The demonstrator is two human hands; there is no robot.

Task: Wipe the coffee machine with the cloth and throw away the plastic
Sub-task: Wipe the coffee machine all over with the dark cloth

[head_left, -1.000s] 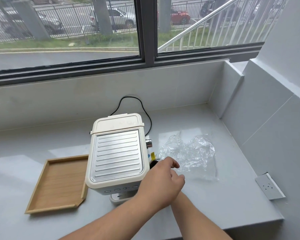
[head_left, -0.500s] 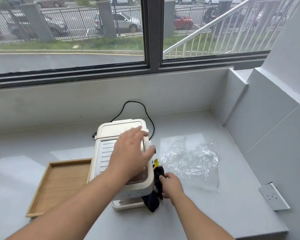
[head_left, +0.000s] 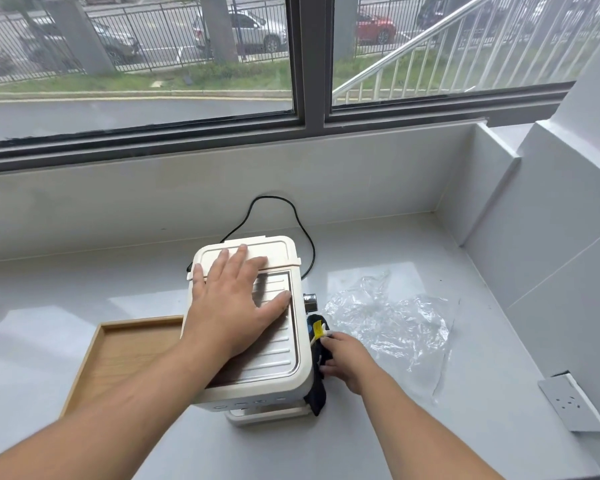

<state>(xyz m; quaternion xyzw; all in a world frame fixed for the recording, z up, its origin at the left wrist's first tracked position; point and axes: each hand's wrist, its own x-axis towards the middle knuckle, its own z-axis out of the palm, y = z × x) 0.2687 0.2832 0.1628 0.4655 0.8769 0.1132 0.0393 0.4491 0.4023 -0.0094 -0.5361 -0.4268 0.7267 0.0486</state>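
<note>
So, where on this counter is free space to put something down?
Free: the counter left of the coffee machine, behind the wooden tray, and the far right corner beyond the plastic. Crowded: right of the machine, where the right hand holds the cloth beside the plastic; the left hand lies on the machine's top.

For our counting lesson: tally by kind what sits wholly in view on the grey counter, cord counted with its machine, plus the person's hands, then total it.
Coffee machine: 1
Dark cloth: 1
Clear plastic sheet: 1
Wooden tray: 1
Hands: 2, the left hand and the right hand
Total: 6
</note>
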